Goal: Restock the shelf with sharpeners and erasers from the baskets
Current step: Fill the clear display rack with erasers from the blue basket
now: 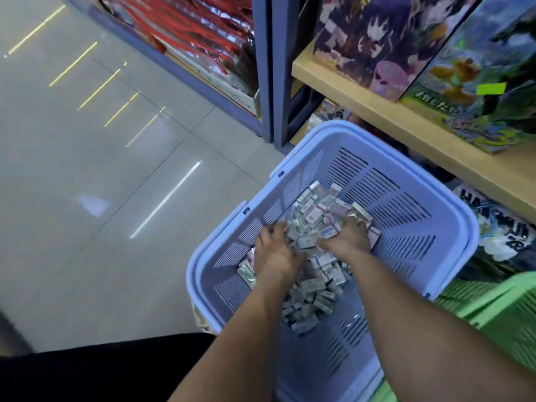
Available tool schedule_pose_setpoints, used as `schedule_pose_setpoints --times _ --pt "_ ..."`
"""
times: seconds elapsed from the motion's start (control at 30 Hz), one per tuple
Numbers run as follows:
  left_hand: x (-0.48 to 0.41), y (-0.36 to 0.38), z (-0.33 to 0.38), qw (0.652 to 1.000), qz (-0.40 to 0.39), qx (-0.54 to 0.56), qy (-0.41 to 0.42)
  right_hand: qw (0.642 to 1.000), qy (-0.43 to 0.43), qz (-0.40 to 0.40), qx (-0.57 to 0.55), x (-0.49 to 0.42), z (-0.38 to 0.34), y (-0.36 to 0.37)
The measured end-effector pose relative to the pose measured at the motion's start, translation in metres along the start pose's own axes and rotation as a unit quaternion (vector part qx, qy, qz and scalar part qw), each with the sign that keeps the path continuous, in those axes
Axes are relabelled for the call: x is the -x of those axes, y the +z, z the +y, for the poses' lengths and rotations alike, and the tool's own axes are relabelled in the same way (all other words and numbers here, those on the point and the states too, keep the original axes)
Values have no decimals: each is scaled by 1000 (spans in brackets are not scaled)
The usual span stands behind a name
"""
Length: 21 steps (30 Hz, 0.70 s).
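1. Basket (412, 216): lavender, slotted walls, standing on the tiled floor (116, 169) just in front of the shelf (377, 114). A green basket (499, 309) sits beside it on the right, touching or nearly so.

2. Packs (311, 210): small white wrapped items, heaped loose in the bottom of the lavender basket. The print on them is too small to read.

3. Left hand (275, 252): inside the basket, at the left edge of the heap, back of the hand up. Its fingers (271, 232) are bent downward with the tips pushed into the packs. The palm side is hidden, so whether it actually grasps any cannot be told.

4. Right hand (346, 240): inside the basket, on the right side of the heap. Its fingers (358, 220) are curled over a cluster of packs, with several packs pinned against the thumb side.

5. The two hands are near each other, with packs between them.

6. The shelf carries printed boxes (377, 39) on its wooden board.
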<state>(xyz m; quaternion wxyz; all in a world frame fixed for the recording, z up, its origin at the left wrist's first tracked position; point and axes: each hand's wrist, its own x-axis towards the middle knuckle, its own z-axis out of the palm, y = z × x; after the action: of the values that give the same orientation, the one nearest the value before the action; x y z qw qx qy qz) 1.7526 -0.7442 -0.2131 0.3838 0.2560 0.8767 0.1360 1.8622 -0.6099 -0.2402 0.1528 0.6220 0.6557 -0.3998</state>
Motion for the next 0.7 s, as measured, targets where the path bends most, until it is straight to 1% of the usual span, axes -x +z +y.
schedule_pose_setpoints --times 0.07,0.13,0.2,0.27,0.3,0.4,0.43,0.5,0.57,0.63,0.7 --pt "-4 1 -1 999 -9 42 -10 1000 4 -4 -10 2 -2 -1" --pt "-10 -1 -1 996 -1 80 -32 999 11 -16 -36 0 -2 -4" --pt "-15 -4 2 998 14 62 -28 996 15 -35 -83 -2 -3 -5" --pt "-17 -3 7 1000 4 2 3 994 9 -54 -99 -3 -1 -3" --pt "-18 -2 9 1000 0 -10 17 993 11 -58 -106 -3 -2 -2" --pt "-20 6 12 999 0 -12 52 987 27 -52 -147 -4 -2 -2" --pt "-19 8 13 998 0 -18 60 989 25 -47 -141 -5 -2 -2" --pt "-20 10 15 999 -1 -6 41 991 24 -48 -125 -4 -3 -3" --pt "-23 7 18 1000 -3 18 8 989 25 -55 -134 -4 -4 -5" --pt "-27 5 21 1000 -16 26 -4 984 25 -63 -165 -2 -4 -7" --pt "-32 9 21 1000 -27 8 1 976 30 -64 -206 -1 -5 -6"
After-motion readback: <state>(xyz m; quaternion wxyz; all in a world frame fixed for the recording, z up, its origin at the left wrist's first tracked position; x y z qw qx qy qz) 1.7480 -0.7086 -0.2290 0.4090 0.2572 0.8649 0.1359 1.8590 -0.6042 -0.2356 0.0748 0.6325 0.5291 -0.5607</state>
